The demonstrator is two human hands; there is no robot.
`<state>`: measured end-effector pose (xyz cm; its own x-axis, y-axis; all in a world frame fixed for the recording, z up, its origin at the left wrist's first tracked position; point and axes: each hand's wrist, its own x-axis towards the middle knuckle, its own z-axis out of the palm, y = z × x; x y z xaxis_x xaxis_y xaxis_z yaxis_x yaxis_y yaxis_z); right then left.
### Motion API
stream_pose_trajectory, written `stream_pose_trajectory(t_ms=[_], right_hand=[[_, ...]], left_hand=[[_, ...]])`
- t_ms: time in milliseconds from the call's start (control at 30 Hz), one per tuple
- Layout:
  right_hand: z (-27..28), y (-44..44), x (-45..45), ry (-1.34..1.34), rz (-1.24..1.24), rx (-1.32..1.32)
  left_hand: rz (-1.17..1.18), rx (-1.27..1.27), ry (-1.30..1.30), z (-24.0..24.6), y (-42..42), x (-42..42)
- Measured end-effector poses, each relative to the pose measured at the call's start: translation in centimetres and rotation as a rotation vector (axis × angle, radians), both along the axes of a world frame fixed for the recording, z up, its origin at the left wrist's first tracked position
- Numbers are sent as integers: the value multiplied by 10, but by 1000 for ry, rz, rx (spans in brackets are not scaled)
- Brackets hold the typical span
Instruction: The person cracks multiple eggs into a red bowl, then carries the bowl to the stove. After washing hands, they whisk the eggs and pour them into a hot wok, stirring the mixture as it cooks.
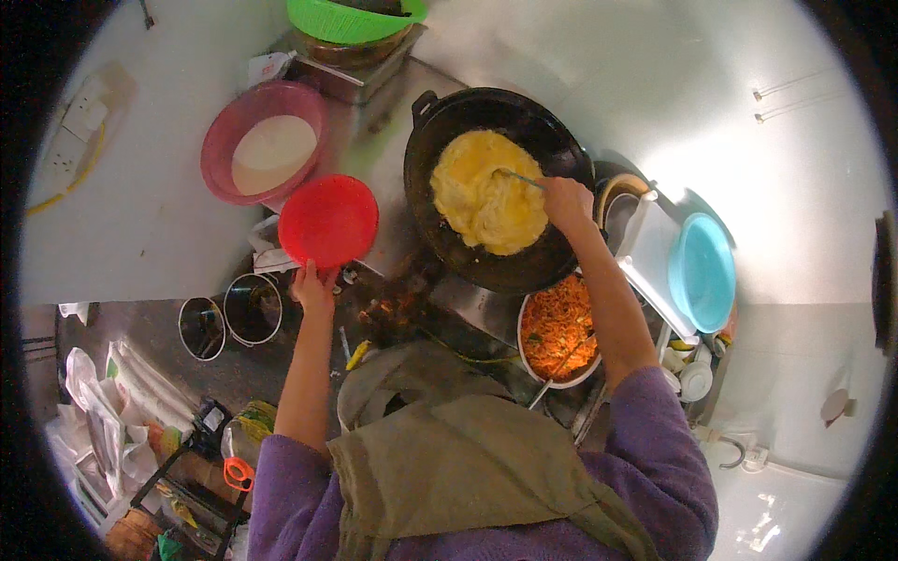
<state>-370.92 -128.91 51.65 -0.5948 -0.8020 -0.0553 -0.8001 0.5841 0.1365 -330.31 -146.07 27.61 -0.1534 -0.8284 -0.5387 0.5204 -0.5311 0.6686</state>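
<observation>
My right hand (567, 203) grips the handle of a metal utensil (518, 177), whose far end rests in a yellow, egg-like mass (487, 193). That mass lies in a large black wok (449, 245). My left hand (313, 286) holds a red plastic bowl (328, 221) by its near edge, left of the wok. Beyond the red bowl stands a pink plastic basin (214, 158) with pale liquid (273, 154) in it. Below the wok is a white-rimmed container of shredded orange food (558, 329), with a long metal handle (541, 394) lying across it.
A green plastic basket (351, 24) stands at the back. At the right, a light-blue basin (704, 272) leans by a white board (649, 259). Two dark buckets (252, 308) stand on the floor at the left, with plastic bags (98, 407) lower down.
</observation>
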Motion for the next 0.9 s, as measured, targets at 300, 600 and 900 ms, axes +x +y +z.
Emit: stream_pose_trajectory(t_ms=[300, 600, 900], right_hand=[[23, 72, -2, -228, -48, 24], [-15, 44, 17, -244, 34, 22], [6, 45, 12, -194, -154, 181]], left_hand=[[-203, 138, -19, -17, -25, -4], [-740, -283, -468, -82, 59, 157], [-178, 427, -200, -79, 175, 310]])
